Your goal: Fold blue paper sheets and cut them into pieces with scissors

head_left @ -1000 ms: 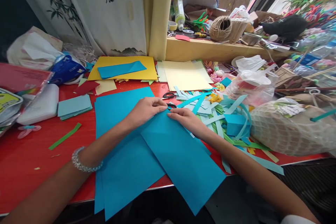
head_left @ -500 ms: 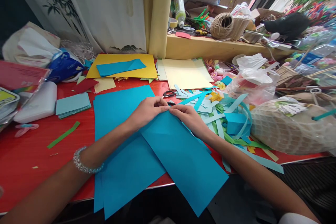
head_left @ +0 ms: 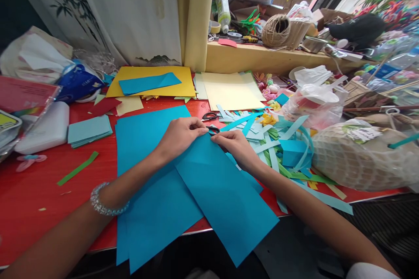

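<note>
Two hands, the left hand point(head_left: 181, 140) and the right hand point(head_left: 238, 146), meet at the far corner of a blue sheet point(head_left: 225, 196) on a red counter point(head_left: 39, 226).

Watching from my remote post, I see the left hand's grip pinching that corner between thumb and fingers, the right hand's grip pinching the edge just beside it. The sheet lies slantwise over other blue papers point(head_left: 150, 218), its near end reaching past the counter's front edge. Black scissor handles point(head_left: 213, 130) show just beyond the hands. To the right spreads a heap of paper strips point(head_left: 266, 146); to the left lie pale blue cards point(head_left: 89, 130) and one green strip point(head_left: 77, 168). Farther back, a yellow sheet point(head_left: 187, 83) bears a blue piece point(head_left: 150, 83), near a cream sheet point(head_left: 231, 92).
</note>
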